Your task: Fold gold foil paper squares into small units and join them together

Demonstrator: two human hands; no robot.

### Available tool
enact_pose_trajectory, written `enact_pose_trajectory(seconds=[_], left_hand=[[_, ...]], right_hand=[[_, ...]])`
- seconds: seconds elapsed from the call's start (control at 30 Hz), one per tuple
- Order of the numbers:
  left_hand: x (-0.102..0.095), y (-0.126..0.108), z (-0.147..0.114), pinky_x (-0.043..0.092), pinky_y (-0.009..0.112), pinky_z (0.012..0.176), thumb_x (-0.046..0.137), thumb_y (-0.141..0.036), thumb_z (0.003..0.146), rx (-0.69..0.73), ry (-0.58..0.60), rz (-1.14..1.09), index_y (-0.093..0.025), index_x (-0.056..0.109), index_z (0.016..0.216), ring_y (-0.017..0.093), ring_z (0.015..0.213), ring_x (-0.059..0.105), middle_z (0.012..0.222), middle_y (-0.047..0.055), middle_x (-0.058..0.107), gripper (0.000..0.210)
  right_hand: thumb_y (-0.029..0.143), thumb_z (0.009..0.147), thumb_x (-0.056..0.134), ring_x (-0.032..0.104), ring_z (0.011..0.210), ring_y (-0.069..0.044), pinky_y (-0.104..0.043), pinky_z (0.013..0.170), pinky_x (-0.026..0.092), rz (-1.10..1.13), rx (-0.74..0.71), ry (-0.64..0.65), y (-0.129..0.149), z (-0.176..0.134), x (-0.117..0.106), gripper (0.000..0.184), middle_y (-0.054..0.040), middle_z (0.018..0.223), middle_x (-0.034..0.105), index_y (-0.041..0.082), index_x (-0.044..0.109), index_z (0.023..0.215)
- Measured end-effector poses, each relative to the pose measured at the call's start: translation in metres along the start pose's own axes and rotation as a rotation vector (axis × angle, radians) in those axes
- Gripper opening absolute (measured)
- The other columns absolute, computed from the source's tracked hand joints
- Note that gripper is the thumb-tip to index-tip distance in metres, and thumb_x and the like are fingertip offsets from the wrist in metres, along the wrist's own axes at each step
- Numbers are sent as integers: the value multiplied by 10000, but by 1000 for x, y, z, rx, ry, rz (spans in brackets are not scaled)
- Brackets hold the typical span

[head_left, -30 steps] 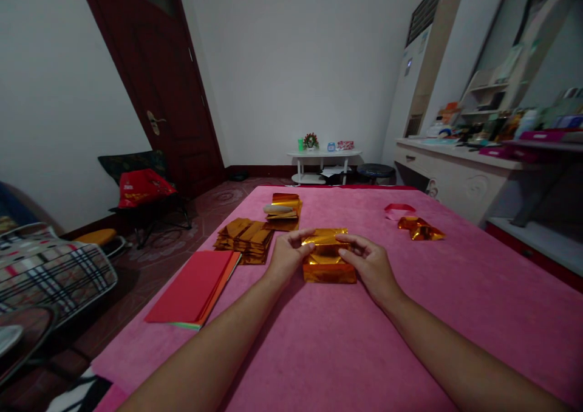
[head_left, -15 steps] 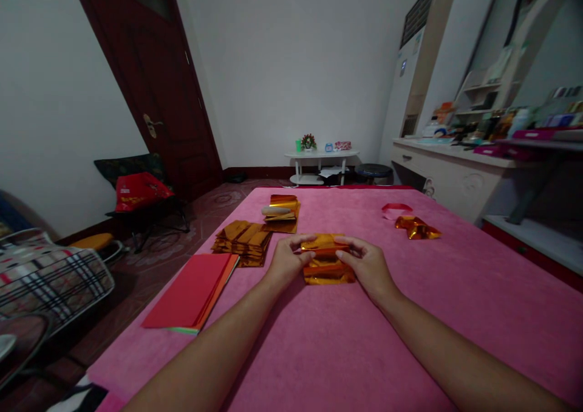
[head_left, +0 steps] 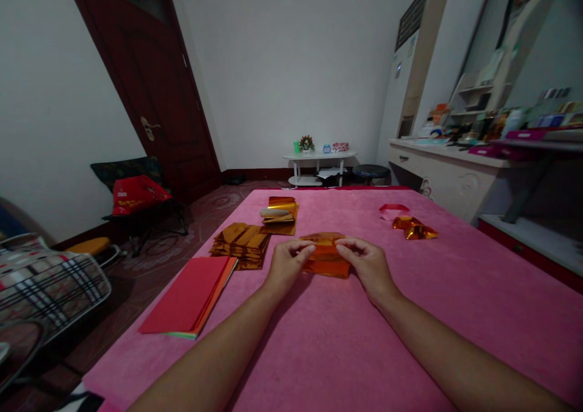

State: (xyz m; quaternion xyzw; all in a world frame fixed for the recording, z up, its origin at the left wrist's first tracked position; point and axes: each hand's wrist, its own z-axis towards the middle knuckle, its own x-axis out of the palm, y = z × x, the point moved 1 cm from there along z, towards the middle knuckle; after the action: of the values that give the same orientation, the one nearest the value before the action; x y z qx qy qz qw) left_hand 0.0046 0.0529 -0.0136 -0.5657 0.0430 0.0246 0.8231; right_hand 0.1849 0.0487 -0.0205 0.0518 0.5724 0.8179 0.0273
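Observation:
A sheet of shiny gold foil paper (head_left: 326, 260) is held up at the middle of the pink-covered table (head_left: 337, 345). My left hand (head_left: 290, 261) pinches its left edge between thumb and fingers. On the opposite edge, my right hand (head_left: 365, 262) has the same kind of pinch. Crosswise creases run over the sheet. Left of my hands lies a stack of folded gold foil papers (head_left: 241, 245). Behind that stack, more gold foil sheets (head_left: 286, 225) lie under a pale oblong object (head_left: 274, 212).
Red and other coloured paper sheets (head_left: 191, 293) lie near the left table edge. Toward the right back are a crumpled gold foil piece (head_left: 414, 227) and a pink ribbon loop (head_left: 394, 208). A cluttered white dresser (head_left: 455, 169) stands beyond the right side.
Both hands keep their pinch on the gold foil paper. Its near part has shifted slightly and looks flatter and less shiny. The whole view has moved a little.

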Motion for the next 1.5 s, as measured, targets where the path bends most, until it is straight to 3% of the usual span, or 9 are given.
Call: enact_pose_trajectory(seconds=[0.17,0.37,0.57,0.77,0.93,1.2,1.4,1.5], left_hand=[[1,0,0,462,256,641,681,-286,702,1,-40,19,-140,738,753,156,675,611,743,67,688,165],[4,3,0,478,257,647,714,-263,660,-50,-74,-131,-127,712,741,145,639,615,708,49,690,158],[4,-1,-1,503,277,743,736,-198,632,-10,-83,-247,-138,664,934,169,803,651,906,70,703,316],[1,0,0,504,277,698,727,-234,648,-36,-50,-207,-111,700,855,164,713,647,802,76,712,242],[1,3,0,498,271,655,712,-228,660,-36,-40,-176,-114,701,858,158,683,635,787,72,705,229],[1,2,0,471,239,585,676,-206,678,-10,-45,-43,-139,698,779,127,616,584,707,29,646,124],[-2,-3,0,472,279,804,694,-174,657,192,-165,89,-179,715,706,196,1009,554,1025,69,588,53],[0,-1,0,472,287,779,674,-158,678,118,-110,26,-160,704,720,167,842,603,863,59,651,52]], right_hand=[[343,630,750,632,715,-180,-296,682,499,57,41,-52,2,0,0,271,-41,784,688,158,676,815],[280,629,757,638,828,-180,-306,748,512,95,-7,-27,2,0,-1,437,-52,917,665,184,586,1019],[240,628,748,634,827,-168,-277,735,519,84,-22,-15,7,0,2,372,-47,905,655,172,617,970],[258,643,737,643,806,-164,-286,747,517,89,-1,-4,4,0,0,368,-50,896,673,164,651,989],[280,626,744,648,750,-181,-306,710,526,28,8,-67,6,1,-2,336,-52,812,689,151,681,930],[292,685,699,614,687,-167,-290,657,499,-147,-138,-85,8,0,-3,161,-38,747,673,166,697,786],[295,718,678,592,785,-167,-283,657,500,-219,-314,-94,10,0,-5,127,-62,951,592,170,694,741],[294,732,666,595,793,-171,-289,698,490,-203,-289,-57,11,-1,-4,126,-54,898,626,170,681,751]])
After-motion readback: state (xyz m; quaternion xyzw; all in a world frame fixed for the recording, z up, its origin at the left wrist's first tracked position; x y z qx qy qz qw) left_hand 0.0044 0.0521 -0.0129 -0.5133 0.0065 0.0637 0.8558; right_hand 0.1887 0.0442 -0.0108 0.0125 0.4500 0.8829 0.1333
